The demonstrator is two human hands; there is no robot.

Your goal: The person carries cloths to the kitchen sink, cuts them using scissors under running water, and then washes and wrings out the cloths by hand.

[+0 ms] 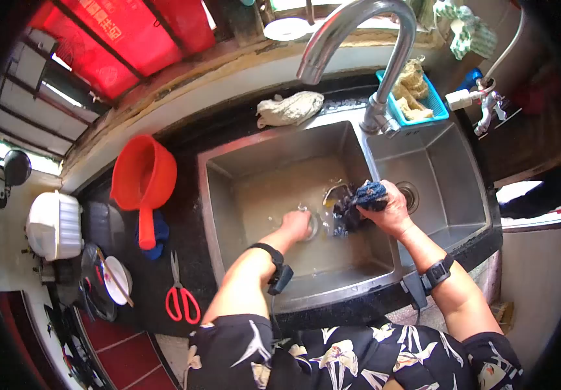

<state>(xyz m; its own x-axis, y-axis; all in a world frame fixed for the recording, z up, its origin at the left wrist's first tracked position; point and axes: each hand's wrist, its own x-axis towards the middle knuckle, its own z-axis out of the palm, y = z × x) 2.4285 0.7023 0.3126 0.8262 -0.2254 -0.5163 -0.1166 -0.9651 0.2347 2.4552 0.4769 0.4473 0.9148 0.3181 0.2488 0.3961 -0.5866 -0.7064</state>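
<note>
My right hand (392,209) is closed round a wet, dark blue cloth (371,192) over the right side of the large sink basin (248,170). Dark folds of the cloth hang toward the murky water. My left hand (298,224) reaches into the water near the basin's middle, beside a round drain fitting (313,226); its fingertips are under the surface, and what they hold, if anything, is hidden. Some shiny curved thing lies in the water between the two hands, too unclear to name.
A curved faucet (400,58) rises behind the basins. A smaller basin (436,175) adjoins on the right. Left of the sink are a red dipper (144,172), red-handled scissors (181,304) and a white bowl (116,279). Behind lie a pale cloth (290,108) and a blue basket (437,104).
</note>
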